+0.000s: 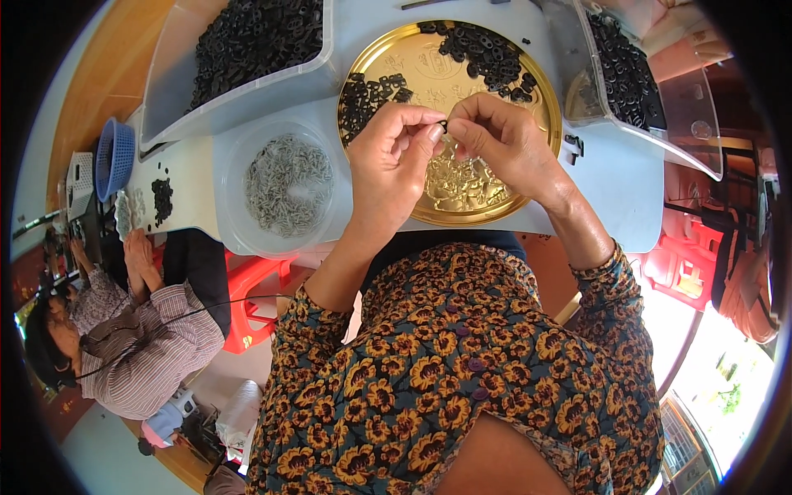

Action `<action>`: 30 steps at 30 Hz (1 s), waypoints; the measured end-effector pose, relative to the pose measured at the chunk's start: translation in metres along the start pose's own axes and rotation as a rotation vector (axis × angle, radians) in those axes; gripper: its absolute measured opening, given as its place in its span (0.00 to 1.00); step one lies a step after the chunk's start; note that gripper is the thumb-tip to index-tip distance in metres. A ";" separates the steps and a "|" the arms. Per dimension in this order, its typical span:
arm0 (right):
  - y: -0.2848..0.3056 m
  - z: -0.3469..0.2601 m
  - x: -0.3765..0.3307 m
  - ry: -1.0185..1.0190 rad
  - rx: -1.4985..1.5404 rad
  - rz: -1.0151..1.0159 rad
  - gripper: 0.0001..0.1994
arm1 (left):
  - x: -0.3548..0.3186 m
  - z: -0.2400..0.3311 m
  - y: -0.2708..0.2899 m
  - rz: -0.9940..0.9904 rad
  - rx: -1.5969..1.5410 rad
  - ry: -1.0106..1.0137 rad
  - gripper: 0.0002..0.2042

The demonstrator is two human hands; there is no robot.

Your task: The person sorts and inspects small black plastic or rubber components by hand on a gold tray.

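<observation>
The small black piece point(444, 125) was up in the air over a round gold tray point(375, 62), held between the tips of two hands. It was dark and tiny, and too much of it was hidden to tell its whole shape. The tray was shiny and smooth, with raised marks pressed into it and a rim all around. Flat black bits with holes lay in a heap point(487, 58) at its far right side, and another heap of black bits point(371, 99) lay at its left. Lower down, the tray had a bright, bumpy patch, but one could not tell if that was loose bits or a pattern.

To the left of the tray sat a round, see-through tub point(228, 202) full of thin, silvery bits point(289, 186). Behind it stood a big, see-through plastic bin point(239, 107) with lots of black bits in it. A second clear bin point(697, 150) stood on the right.

The left hand point(392, 161) pinched the piece with its thumb and pointing finger. The right hand point(507, 140) came from the other side, its thumb and pointing finger pinching the piece too. Both wrists were lifted above the tray, and both elbows were bent, in flowery sleeves point(606, 289).
</observation>
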State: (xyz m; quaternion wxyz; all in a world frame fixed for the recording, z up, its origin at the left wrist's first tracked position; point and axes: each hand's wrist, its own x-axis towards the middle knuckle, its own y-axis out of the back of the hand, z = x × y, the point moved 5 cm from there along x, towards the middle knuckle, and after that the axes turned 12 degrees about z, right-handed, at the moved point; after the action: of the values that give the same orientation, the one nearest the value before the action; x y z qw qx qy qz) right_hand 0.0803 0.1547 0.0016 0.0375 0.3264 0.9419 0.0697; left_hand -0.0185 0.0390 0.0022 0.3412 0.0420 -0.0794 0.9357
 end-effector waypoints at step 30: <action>0.007 0.015 0.055 0.472 -1.068 0.311 0.08 | -0.004 -0.027 0.030 0.058 -0.063 0.214 0.07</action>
State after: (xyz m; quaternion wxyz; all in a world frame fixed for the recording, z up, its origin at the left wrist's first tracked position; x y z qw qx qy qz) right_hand 0.0432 0.1962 -0.0135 -0.0246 0.3719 0.7009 0.6081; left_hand -0.0357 0.0188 -0.0288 0.3216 -0.0710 -0.0729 0.9414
